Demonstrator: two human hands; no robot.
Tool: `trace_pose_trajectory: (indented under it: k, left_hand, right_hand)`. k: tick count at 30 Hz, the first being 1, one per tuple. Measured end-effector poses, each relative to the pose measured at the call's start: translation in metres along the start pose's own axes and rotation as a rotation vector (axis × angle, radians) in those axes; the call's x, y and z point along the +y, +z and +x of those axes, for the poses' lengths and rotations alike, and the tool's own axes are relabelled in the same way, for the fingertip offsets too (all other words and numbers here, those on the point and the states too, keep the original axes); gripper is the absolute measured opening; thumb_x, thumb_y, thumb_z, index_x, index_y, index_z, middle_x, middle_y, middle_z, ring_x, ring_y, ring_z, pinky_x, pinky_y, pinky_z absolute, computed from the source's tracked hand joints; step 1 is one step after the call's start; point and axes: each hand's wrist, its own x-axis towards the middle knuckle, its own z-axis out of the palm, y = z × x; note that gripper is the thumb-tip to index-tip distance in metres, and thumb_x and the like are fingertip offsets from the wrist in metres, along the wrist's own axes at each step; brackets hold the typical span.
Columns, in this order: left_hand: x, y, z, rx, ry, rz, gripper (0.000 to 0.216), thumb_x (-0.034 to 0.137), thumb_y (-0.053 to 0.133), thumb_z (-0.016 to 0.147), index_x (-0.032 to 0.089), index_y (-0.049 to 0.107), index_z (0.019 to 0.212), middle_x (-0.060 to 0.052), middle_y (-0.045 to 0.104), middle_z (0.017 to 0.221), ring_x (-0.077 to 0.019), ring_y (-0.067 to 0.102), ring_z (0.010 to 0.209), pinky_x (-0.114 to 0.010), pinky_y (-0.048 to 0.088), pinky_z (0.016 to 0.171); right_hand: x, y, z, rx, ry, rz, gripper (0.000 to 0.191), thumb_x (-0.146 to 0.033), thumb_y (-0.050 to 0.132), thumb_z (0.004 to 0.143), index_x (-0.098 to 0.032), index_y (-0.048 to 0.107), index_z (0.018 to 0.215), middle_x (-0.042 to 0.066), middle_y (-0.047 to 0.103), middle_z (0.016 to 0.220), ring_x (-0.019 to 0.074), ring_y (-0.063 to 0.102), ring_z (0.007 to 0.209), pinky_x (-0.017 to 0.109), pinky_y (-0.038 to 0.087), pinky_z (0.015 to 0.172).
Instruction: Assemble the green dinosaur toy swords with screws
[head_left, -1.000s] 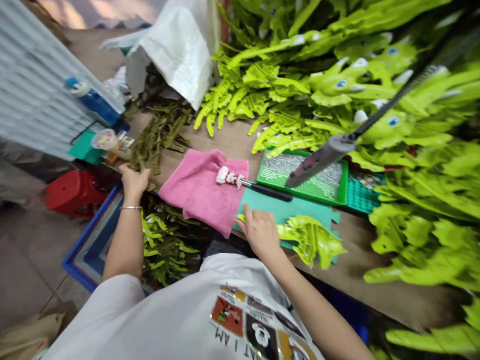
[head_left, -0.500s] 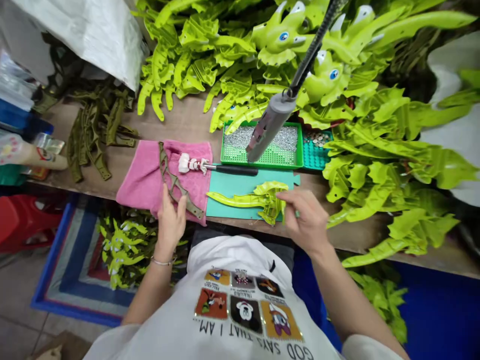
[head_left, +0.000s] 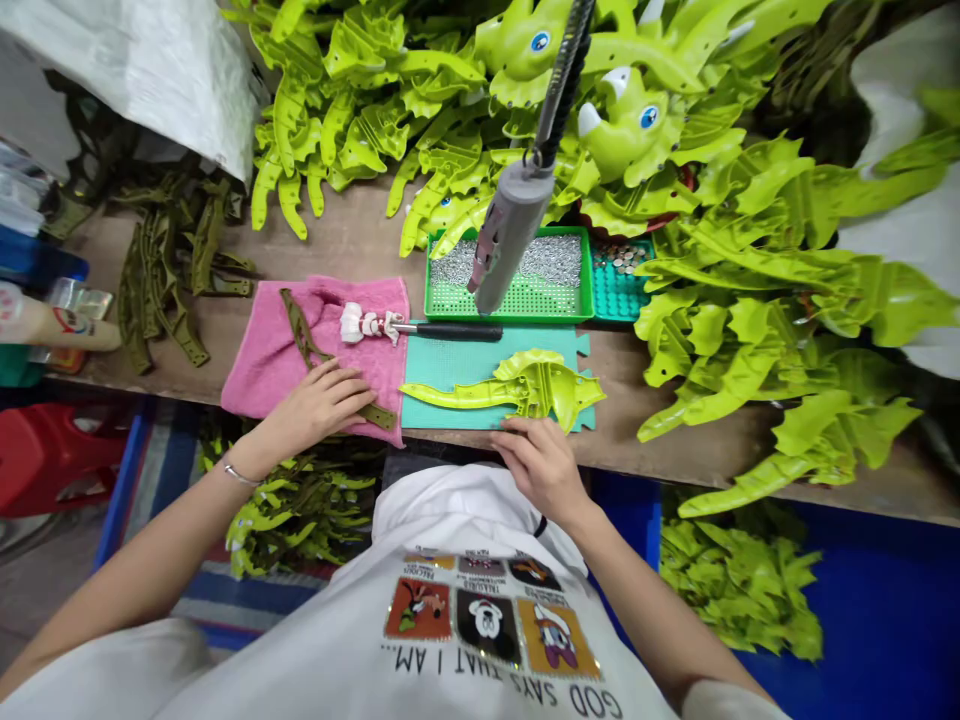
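In the head view a lime-green plastic dinosaur half-shell [head_left: 536, 385] lies hollow side up on a teal foam mat [head_left: 442, 350], its long tail pointing left. My right hand [head_left: 544, 465] is at the shell's near edge, fingers loosely bent and apart; whether the fingertips touch it is unclear. On the pink towel [head_left: 262, 350] rests a long olive-brown plastic strip [head_left: 300, 325]. My left hand [head_left: 319, 405] lies palm down across the strip's middle with fingers stretched out, hiding part of it. Beyond both sits a black-handled tool [head_left: 457, 331] with a white wrapped end.
A grey power screwdriver [head_left: 510, 240] hangs over a green tray [head_left: 510, 312] of small metal pieces. A teal tray [head_left: 619, 290] stands beside it. Lime-green shells [head_left: 420, 80] pile up behind and at right. More olive strips [head_left: 157, 290] lie left.
My right hand has let go of the shell's right end and moved left and nearer me. The left hand now lies flatter over the strip. The shell shows fully.
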Motion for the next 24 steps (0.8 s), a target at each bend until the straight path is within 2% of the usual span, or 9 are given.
trace_pose_trajectory:
  k: [2, 5, 7, 9, 12, 14, 16, 19, 24]
  left_hand:
    - [0.001, -0.004, 0.004, 0.021, 0.033, 0.010, 0.032, 0.041, 0.045, 0.100, 0.023, 0.068, 0.114, -0.010, 0.070, 0.109, -0.0224, 0.062, 0.108, -0.048, 0.043, 0.108]
    - [0.027, -0.013, 0.023, 0.108, 0.050, 0.043, 0.039, 0.048, 0.041, 0.101, 0.022, 0.066, 0.115, -0.010, 0.067, 0.099, -0.0213, 0.062, 0.093, -0.040, 0.052, 0.087]
    - [0.056, -0.014, 0.046, 0.189, 0.041, 0.078, 0.040, 0.048, 0.042, 0.101, 0.023, 0.061, 0.126, -0.010, 0.065, 0.096, -0.0212, 0.061, 0.088, -0.035, 0.051, 0.077]
    - [0.085, -0.010, 0.076, 0.256, 0.034, 0.123, 0.041, 0.043, 0.043, 0.102, 0.023, 0.053, 0.136, -0.010, 0.064, 0.098, -0.0217, 0.060, 0.090, -0.034, 0.047, 0.074]
    - [0.115, 0.004, 0.117, 0.272, 0.045, 0.172, 0.041, 0.039, 0.044, 0.102, 0.019, 0.051, 0.137, -0.009, 0.062, 0.098, -0.0221, 0.057, 0.088, -0.033, 0.043, 0.071]
    - [0.121, 0.014, 0.132, 0.236, 0.056, 0.176, 0.039, 0.037, 0.048, 0.101, 0.019, 0.053, 0.135, -0.008, 0.062, 0.097, -0.0218, 0.057, 0.087, -0.032, 0.042, 0.070]
    - [0.120, 0.022, 0.136, 0.203, 0.033, 0.159, 0.038, 0.037, 0.050, 0.100, 0.020, 0.052, 0.135, -0.007, 0.061, 0.098, -0.0215, 0.056, 0.087, -0.032, 0.042, 0.071]
    - [0.118, 0.027, 0.130, 0.189, -0.006, 0.123, 0.040, 0.038, 0.048, 0.101, 0.020, 0.050, 0.137, -0.008, 0.061, 0.098, -0.0211, 0.056, 0.087, -0.031, 0.042, 0.071]
    - [0.122, 0.024, 0.123, 0.202, -0.001, 0.142, 0.042, 0.038, 0.045, 0.103, 0.018, 0.047, 0.139, -0.008, 0.062, 0.095, -0.0209, 0.057, 0.085, -0.031, 0.042, 0.068]
  right_hand:
    - [0.004, -0.002, -0.003, 0.096, 0.058, 0.157, 0.021, -0.008, 0.060, 0.089, -0.021, 0.064, 0.105, 0.006, 0.074, 0.095, 0.0183, 0.070, 0.086, 0.034, 0.056, 0.076]
    - [0.007, -0.003, -0.008, 0.238, 0.186, 0.238, 0.027, -0.007, 0.061, 0.088, -0.022, 0.062, 0.110, 0.004, 0.075, 0.090, 0.0175, 0.073, 0.080, 0.032, 0.060, 0.073]
    - [0.008, -0.001, -0.011, 0.297, 0.265, 0.232, 0.026, -0.010, 0.063, 0.087, -0.024, 0.063, 0.109, 0.004, 0.075, 0.088, 0.0178, 0.073, 0.077, 0.032, 0.060, 0.072]
    - [0.010, -0.001, -0.011, 0.343, 0.310, 0.222, 0.024, -0.011, 0.063, 0.087, -0.024, 0.064, 0.107, 0.004, 0.074, 0.088, 0.0183, 0.073, 0.079, 0.033, 0.061, 0.073]
    - [0.014, -0.003, -0.009, 0.373, 0.347, 0.141, 0.026, -0.011, 0.063, 0.087, -0.024, 0.063, 0.110, 0.004, 0.073, 0.090, 0.0184, 0.071, 0.079, 0.034, 0.060, 0.075]
    - [0.018, -0.007, -0.006, 0.350, 0.330, 0.063, 0.033, -0.010, 0.061, 0.087, -0.023, 0.062, 0.117, 0.005, 0.073, 0.091, 0.0187, 0.070, 0.080, 0.034, 0.058, 0.075]
    - [0.022, -0.010, -0.003, 0.309, 0.279, 0.004, 0.038, -0.008, 0.057, 0.089, -0.023, 0.062, 0.123, 0.006, 0.073, 0.093, 0.0197, 0.068, 0.082, 0.035, 0.057, 0.075]
    - [0.027, -0.009, -0.002, 0.256, 0.221, -0.039, 0.046, -0.009, 0.051, 0.090, -0.025, 0.060, 0.132, 0.008, 0.070, 0.093, 0.0202, 0.065, 0.082, 0.035, 0.054, 0.074]
    - [0.031, -0.001, -0.003, 0.200, 0.187, -0.129, 0.055, -0.008, 0.050, 0.088, -0.027, 0.056, 0.140, 0.005, 0.065, 0.084, 0.0182, 0.059, 0.075, 0.032, 0.047, 0.072]
